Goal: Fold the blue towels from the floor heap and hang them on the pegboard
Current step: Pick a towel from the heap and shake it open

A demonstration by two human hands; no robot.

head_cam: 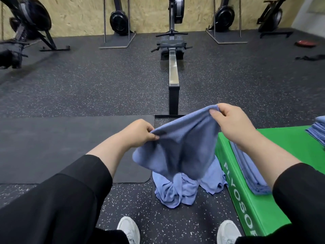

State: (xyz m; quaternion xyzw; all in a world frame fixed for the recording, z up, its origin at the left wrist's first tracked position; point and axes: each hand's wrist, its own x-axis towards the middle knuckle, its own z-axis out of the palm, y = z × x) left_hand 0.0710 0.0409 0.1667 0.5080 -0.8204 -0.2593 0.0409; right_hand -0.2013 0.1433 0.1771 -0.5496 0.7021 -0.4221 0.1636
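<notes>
green box, white "PLYOSOF" lettering, cut off

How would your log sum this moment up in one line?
step: unfolding | both hands pinch blue towel | heap on floor

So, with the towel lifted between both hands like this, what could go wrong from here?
1. The held towel sags in the middle and hangs down to the floor heap; it may snag or drag another towel along.
2. Each hand, left and right, pinches only the towel's top edge, so a grip could slip and spoil the fold.
3. A folded stack lies close to the green box edge; a swinging towel might knock it.
</notes>
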